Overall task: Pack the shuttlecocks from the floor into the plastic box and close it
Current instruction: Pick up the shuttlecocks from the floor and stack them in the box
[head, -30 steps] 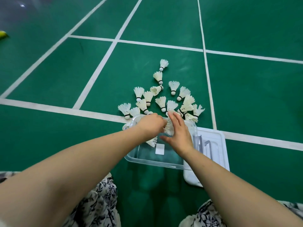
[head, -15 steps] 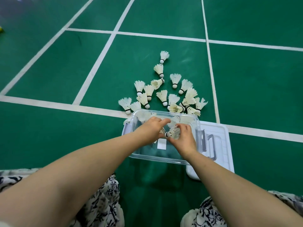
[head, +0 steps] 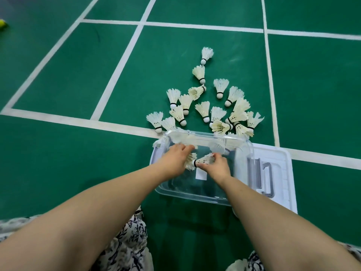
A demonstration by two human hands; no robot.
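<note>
A clear plastic box stands open on the green court floor in front of me. Both my hands are inside it. My right hand grips a white shuttlecock lying sideways, its cork pointing left. My left hand holds another shuttlecock, mostly hidden under its fingers. Several white feather shuttlecocks lie scattered on the floor just beyond the box's far rim. The white lid lies flat to the right of the box, partly under it.
White court lines cross the green floor. A yellow-green object sits at the far left edge. My patterned clothing shows at the bottom, close to the box's near side.
Both hands moved from the box's far rim down into the box, carrying shuttlecocks. The view has shifted slightly.
</note>
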